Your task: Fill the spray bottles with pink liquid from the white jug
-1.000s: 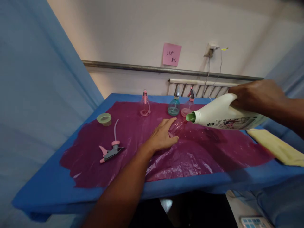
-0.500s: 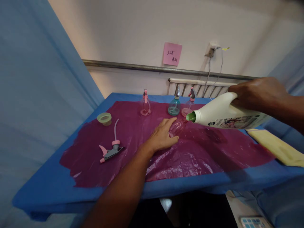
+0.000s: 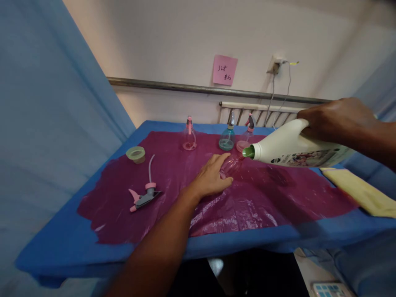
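My left hand (image 3: 213, 175) is wrapped round the base of a clear pinkish spray bottle (image 3: 231, 165) without its top, tilted toward the right. In my right hand (image 3: 335, 119) is the handle of a cream jug (image 3: 305, 146), tipped nearly level. Its green-lined mouth (image 3: 248, 152) sits right at the bottle's opening; whether liquid flows is hard to make out. A grey and pink spray head (image 3: 147, 198) with a bent tube lies to the left of my left forearm.
Behind stand a pink-topped spray bottle (image 3: 189, 138), a teal spray bottle (image 3: 227, 140) and another pink one (image 3: 246, 138). A pale green cap (image 3: 136, 154) rests at left, a yellow cloth (image 3: 359, 189) at right. Purple plastic sheeting (image 3: 117, 218) covers the blue tabletop (image 3: 62, 243).
The jug's body and my right hand have risen very slightly, the mouth staying at the bottle's opening. My left hand and the bottle keep their place.
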Motion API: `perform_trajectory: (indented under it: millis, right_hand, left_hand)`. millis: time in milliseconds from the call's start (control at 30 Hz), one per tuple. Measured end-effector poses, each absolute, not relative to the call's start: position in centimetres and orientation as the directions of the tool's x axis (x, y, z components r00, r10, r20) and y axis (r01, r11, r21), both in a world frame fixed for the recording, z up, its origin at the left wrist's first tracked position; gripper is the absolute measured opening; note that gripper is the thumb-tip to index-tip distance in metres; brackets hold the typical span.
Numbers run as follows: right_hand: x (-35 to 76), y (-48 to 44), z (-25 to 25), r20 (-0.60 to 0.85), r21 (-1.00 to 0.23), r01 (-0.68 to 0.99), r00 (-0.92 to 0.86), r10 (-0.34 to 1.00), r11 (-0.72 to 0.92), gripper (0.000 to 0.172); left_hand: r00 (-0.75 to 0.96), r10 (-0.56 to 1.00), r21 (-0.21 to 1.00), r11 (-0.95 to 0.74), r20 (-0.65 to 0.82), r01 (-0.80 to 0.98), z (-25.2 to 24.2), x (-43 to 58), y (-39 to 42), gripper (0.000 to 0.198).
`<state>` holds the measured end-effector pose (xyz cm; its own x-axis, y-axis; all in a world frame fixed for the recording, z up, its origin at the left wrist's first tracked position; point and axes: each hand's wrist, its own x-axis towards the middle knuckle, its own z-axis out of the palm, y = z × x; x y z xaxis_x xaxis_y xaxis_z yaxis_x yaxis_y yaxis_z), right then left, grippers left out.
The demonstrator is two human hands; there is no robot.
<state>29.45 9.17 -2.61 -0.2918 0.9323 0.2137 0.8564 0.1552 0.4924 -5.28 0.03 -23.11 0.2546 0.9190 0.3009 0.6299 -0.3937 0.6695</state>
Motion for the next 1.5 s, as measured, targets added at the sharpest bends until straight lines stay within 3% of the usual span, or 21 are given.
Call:
perform_trajectory:
  millis: [1500]
  right_hand:
    - [29.70,9.90,-2.23,0.230,0.530,0.824,-0.367,0.901,0.201,0.022]
  left_hand:
    - [0.237,0.919,0.683,-0.393,0.315,0.615,-22.91,-5.08,-0.16,0.086]
